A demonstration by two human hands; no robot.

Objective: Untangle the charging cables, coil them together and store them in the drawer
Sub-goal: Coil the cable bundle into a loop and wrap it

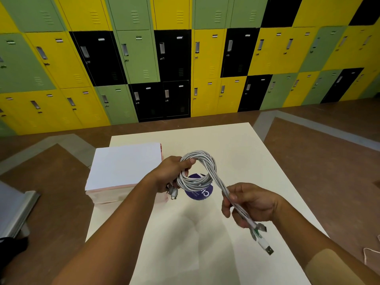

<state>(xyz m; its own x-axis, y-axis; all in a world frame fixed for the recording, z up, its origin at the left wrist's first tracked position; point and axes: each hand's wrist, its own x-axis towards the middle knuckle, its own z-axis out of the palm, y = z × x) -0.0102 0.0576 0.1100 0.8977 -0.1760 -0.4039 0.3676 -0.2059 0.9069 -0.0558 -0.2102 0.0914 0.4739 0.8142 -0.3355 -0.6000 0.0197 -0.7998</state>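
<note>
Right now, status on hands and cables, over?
Left hand grips the cable coil. Right hand pinches the loose tail, plugs dangling. Held above table; no obstruction seen.

The table (246, 161) had a plain cream top and stood on a brown floor (318, 151) with grey bands. A stack of white sheets (123, 165) with pink sides lay at 10 o'clock, reaching past the table's left edge. A round purple disc (200, 194) with white lettering lay flat near centre, partly hidden.

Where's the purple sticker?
The purple sticker lies on the cream table, mid-view, partly behind the coiled cables the left hand grips, right of the white box.
</note>
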